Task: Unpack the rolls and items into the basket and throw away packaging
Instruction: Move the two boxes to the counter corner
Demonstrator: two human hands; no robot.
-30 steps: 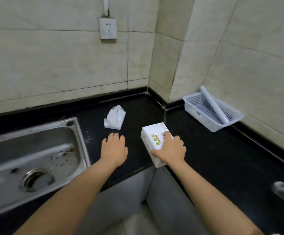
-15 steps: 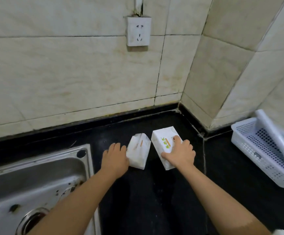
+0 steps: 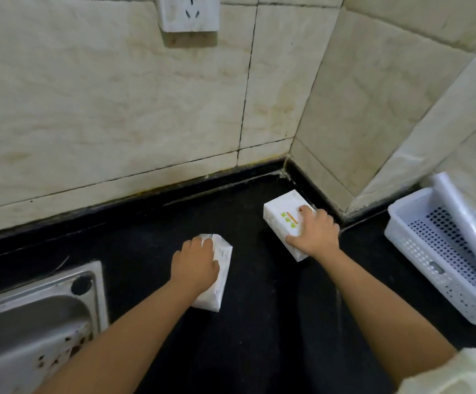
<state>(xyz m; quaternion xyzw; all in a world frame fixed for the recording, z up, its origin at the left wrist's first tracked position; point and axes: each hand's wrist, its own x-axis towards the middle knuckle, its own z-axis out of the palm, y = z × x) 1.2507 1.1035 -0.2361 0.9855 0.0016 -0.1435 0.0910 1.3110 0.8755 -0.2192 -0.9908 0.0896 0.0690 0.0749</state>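
Note:
A white box with green print (image 3: 280, 220) lies on the black counter near the wall corner, and my right hand (image 3: 313, 236) grips its near end from above. A white paper bag (image 3: 222, 268) lies flat on the counter to the left of it, with my left hand (image 3: 195, 265) closed over its left side. The white perforated plastic basket (image 3: 410, 248) stands at the right edge of the view, against the wall, with a long white piece leaning in it.
A steel sink (image 3: 32, 331) is set into the counter at the lower left. Tiled walls close the back and right, meeting at a corner. A wall socket (image 3: 189, 12) sits high on the back wall. Bare black counter (image 3: 259, 322) lies between my arms.
My left hand has come onto the paper bag and taken hold of it. My right hand has carried the box away from the bag, toward the wall corner. The view has moved closer.

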